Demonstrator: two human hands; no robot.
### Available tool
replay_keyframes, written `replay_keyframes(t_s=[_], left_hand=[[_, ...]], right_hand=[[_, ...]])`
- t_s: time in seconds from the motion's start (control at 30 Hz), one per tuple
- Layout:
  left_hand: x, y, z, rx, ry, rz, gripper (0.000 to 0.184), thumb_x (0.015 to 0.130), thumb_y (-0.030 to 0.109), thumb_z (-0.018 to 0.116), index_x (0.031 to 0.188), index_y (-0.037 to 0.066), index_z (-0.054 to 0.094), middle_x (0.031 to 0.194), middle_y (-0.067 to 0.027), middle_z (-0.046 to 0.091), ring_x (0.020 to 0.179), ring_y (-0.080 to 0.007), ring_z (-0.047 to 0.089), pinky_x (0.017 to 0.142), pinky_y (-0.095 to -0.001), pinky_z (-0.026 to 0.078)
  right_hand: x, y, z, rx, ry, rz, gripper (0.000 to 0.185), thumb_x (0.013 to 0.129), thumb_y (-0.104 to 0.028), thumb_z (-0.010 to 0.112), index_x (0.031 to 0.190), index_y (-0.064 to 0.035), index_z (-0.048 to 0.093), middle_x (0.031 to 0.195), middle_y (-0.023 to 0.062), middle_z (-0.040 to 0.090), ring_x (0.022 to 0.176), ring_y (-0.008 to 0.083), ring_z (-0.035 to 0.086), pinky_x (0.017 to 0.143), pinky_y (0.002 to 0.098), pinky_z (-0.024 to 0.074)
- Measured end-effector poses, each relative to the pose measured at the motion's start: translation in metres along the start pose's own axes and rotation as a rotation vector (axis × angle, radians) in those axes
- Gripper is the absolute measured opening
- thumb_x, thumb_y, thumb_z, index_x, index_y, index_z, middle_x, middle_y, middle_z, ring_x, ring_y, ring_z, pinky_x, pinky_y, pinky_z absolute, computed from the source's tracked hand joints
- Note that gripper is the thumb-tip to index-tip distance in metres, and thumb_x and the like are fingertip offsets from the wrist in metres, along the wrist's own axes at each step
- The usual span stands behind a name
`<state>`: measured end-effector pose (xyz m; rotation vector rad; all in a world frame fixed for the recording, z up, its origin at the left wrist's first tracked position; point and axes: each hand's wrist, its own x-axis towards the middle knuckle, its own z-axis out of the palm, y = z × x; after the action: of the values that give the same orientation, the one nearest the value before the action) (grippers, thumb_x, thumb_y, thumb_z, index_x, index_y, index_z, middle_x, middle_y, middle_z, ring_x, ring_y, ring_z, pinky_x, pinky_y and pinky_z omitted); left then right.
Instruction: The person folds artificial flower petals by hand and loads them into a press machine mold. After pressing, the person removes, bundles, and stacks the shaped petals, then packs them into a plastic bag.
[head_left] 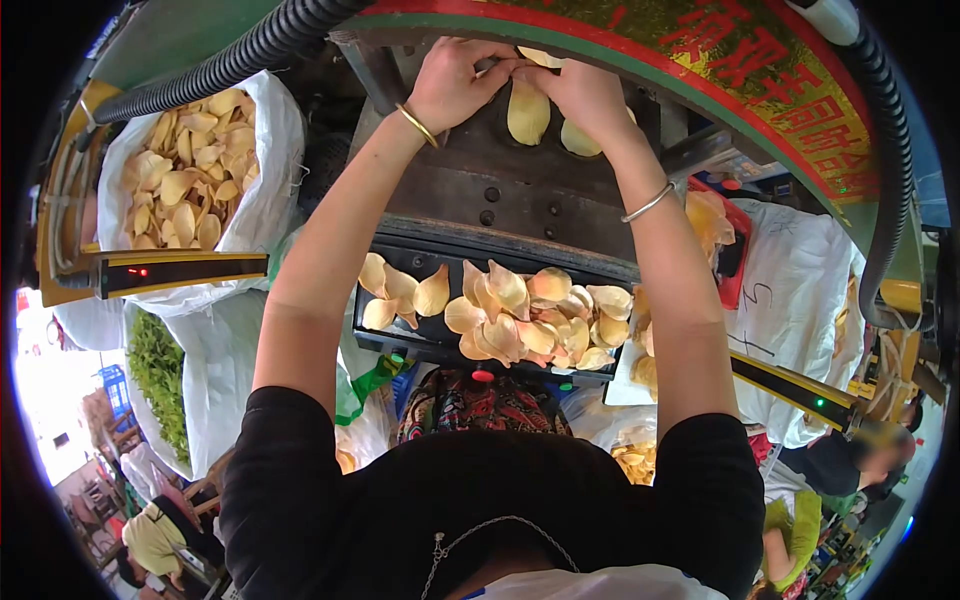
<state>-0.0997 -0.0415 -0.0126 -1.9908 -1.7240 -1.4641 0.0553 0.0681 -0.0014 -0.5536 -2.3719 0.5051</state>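
As far as can be seen, looks only part-done: has, on the broad, dark metal plate point(425, 190), near its far edge, a few thin, cream, petal-shaped pieces point(528, 115) laid out, against many more loose in the long, black tray point(435, 345), spread between its left and right ends. Brings left hand point(462, 82) and right hand point(593, 98) together at one laid piece's far tip, fingers narrowed and bent; impossible to tell whether pinching or merely touching.

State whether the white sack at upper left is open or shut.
Open: the white sack's mouth is spread wide, exposing the yellowish petal-shaped pieces inside.
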Motion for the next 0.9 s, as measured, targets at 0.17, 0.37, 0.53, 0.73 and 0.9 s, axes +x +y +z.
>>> replay_keyframes(t_s=[0.17,0.37,0.53,0.73,0.9], left_hand=[[0.003,0.003,-0.004,-0.168,-0.126,-0.21,0.01,0.081,0.011,0.066,0.089,0.005,0.068,0.076,-0.007,0.067,0.066,-0.0181,0.061,0.062,-0.0305,0.048],[0.013,0.013,-0.013,-0.151,-0.244,-0.283,0.012,0.085,0.008,0.065,0.094,0.002,0.067,0.078,-0.0069,0.067,0.072,-0.0158,0.063,0.065,-0.0302,0.05],[0.016,-0.005,-0.004,-0.352,-0.197,-0.144,0.016,0.085,0.01,0.065,0.098,0.002,0.066,0.082,-0.0079,0.067,0.076,-0.018,0.063,0.069,-0.0302,0.049],[0.018,-0.014,-0.007,-0.154,-0.304,-0.194,0.022,0.084,0.015,0.066,0.101,0.001,0.064,0.085,-0.0103,0.067,0.078,-0.0226,0.063,0.072,-0.0325,0.049],[0.031,-0.012,-0.007,0.057,-0.541,-0.349,0.021,0.079,0.015,0.068,0.096,0.002,0.064,0.086,-0.0132,0.066,0.079,-0.0275,0.063,0.072,-0.0354,0.048]], right_hand=[[-0.004,-0.009,-0.002,-0.048,-0.007,0.027,0.037,0.077,-0.032,0.074,0.104,-0.0088,0.065,0.092,0.0111,0.067,0.085,0.0301,0.064,0.072,0.0395,0.0501],[-0.003,-0.008,-0.001,-0.078,0.094,-0.079,0.04,0.074,-0.033,0.076,0.1,-0.0056,0.065,0.09,0.0124,0.067,0.08,0.0319,0.064,0.069,0.0394,0.0501],[-0.014,-0.015,-0.007,-0.203,-0.042,-0.005,0.034,0.075,-0.032,0.075,0.095,-0.0063,0.065,0.086,0.0095,0.066,0.078,0.0316,0.063,0.067,0.0404,0.0496],[-0.03,-0.013,0.0,-0.25,0.101,-0.223,0.021,0.075,-0.029,0.072,0.082,-0.01,0.066,0.079,0.0036,0.064,0.078,0.0241,0.06,0.071,0.0378,0.0453],[-0.037,-0.025,-0.001,-0.403,0.066,-0.321,0.017,0.074,-0.029,0.071,0.075,-0.0124,0.065,0.075,0.0014,0.063,0.078,0.0197,0.056,0.076,0.036,0.0408]])
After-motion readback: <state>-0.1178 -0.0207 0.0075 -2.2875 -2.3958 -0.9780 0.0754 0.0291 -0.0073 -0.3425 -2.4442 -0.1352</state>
